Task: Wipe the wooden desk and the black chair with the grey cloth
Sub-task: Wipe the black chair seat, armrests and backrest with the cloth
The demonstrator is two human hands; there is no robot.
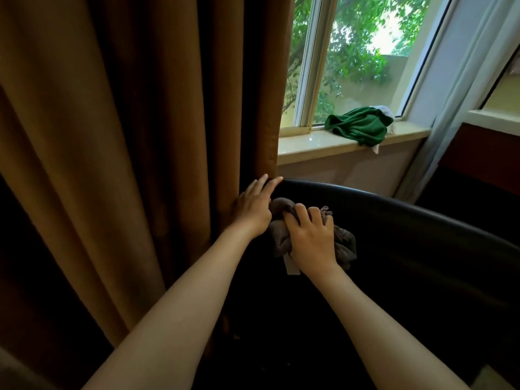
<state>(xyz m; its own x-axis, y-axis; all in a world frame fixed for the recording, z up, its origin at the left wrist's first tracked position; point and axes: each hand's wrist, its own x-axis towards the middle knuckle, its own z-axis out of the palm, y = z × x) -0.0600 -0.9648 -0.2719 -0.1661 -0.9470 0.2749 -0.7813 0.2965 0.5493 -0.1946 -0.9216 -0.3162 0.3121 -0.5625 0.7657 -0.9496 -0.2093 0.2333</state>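
Her right hand [311, 239] clutches the grey cloth [344, 243] against the black chair [408, 249]; left hand [253, 205], fingers straight, rests on its rim.

Middle of grey cloth [344, 243] hidden under my right hand [312, 237]. Right and bottom edge cut black chair [408, 249]; its seat lost in dark. Both my forearms [174, 319] cut by bottom edge. Under green cloth [358, 125] some white thing [384, 110]: cannot tell what.
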